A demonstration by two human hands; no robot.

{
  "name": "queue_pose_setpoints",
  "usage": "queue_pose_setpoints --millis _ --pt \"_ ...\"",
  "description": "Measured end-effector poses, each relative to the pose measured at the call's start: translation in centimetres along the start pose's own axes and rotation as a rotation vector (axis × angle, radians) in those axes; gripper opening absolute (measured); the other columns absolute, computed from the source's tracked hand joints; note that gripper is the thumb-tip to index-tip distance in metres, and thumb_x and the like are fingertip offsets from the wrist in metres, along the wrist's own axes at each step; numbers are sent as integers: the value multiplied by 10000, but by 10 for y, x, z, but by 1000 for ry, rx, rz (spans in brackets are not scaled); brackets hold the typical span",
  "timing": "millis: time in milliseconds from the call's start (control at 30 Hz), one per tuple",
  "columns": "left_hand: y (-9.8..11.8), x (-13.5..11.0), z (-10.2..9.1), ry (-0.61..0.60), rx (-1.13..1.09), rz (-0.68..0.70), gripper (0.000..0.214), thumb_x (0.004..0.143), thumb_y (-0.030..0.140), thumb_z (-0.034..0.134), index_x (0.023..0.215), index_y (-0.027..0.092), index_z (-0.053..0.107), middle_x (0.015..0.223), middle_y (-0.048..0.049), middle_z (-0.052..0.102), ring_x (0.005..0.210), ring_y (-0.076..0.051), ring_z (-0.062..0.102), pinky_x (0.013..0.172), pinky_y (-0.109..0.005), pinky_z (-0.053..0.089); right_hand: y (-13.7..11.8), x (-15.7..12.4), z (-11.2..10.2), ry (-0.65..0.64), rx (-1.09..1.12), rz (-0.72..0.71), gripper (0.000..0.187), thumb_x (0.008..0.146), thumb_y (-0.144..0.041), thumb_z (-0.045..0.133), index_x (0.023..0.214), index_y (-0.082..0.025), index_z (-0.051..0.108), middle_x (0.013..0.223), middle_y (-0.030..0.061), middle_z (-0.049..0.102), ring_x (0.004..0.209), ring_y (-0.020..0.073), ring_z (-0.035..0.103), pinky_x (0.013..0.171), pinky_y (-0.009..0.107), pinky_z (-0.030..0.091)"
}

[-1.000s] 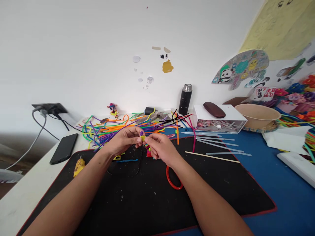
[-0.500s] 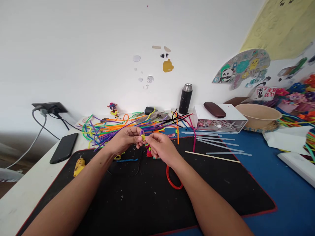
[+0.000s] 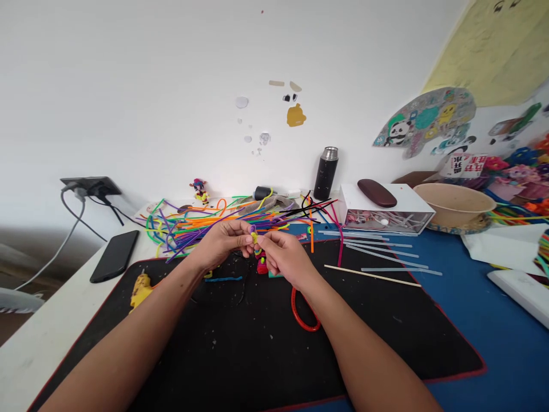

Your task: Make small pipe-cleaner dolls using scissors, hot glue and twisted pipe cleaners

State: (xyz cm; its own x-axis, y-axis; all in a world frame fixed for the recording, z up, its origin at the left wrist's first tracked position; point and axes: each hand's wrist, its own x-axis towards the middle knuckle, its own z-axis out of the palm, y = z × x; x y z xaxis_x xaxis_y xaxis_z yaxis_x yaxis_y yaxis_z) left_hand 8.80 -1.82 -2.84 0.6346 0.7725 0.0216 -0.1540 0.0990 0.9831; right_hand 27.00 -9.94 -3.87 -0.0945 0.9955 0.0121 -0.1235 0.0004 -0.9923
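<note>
In front of me, above the black mat (image 3: pixel 240 355), both hands pinch one small twisted pipe-cleaner piece (image 3: pixel 254 234), yellow with a purple top. My left hand (image 3: pixel 227 240) grips it from the left between thumb and fingers. My right hand (image 3: pixel 283 254) is closed on its right side, thumb on the yellow part. Just below the fingers a red-pink bit (image 3: pixel 262 265) shows; whether it joins the piece I cannot tell. Under the right wrist lies a red loop-shaped handle (image 3: pixel 305 320), partly hidden. A short blue twisted strip (image 3: pixel 223 279) rests on the mat near my left hand.
Behind the hands spreads a heap of coloured pipe cleaners (image 3: pixel 206 226). A yellow glue gun (image 3: pixel 140 290) and a phone (image 3: pixel 114 256) lie left. Clear sticks (image 3: pixel 386 252) and a wooden stick (image 3: pixel 373 276) lie right, before a white box (image 3: pixel 403 200). A black flask (image 3: pixel 326 174) stands behind.
The view has shifted slightly, so most things appear a little further right. Both hands still hold the pipe-cleaner piece, with its yellow part turned a little more upright.
</note>
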Motion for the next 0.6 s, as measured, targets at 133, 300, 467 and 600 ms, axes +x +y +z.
queue_pose_setpoints --millis 133,300,467,600 --pt "1 0 0 -18 12 -8 378 699 355 986 859 113 743 693 -56 762 600 -151 713 531 -205 577 0 -1 0 -7 4 6 353 905 -537 659 790 -205 634 429 -103 436 350 87 420 404 216 321" --pt "2 0 1 -29 27 -10 380 696 371 984 847 117 745 702 -50 753 609 -145 701 540 -206 574 -1 -1 0 -4 -5 -4 355 898 -536 670 772 -209 614 439 -99 444 356 89 437 412 220 325" --pt "1 0 1 -41 32 -27 381 717 394 969 842 116 741 706 -52 748 592 -140 687 543 -213 569 -1 -1 0 5 -30 -1 348 904 -525 666 769 -210 605 440 -97 447 360 90 443 422 223 334" --pt "0 0 -1 -59 36 -34 379 730 397 961 840 113 737 705 -52 741 582 -138 680 533 -215 561 0 -1 0 -3 -34 -6 362 903 -542 668 771 -212 603 439 -96 448 360 93 442 424 227 334"
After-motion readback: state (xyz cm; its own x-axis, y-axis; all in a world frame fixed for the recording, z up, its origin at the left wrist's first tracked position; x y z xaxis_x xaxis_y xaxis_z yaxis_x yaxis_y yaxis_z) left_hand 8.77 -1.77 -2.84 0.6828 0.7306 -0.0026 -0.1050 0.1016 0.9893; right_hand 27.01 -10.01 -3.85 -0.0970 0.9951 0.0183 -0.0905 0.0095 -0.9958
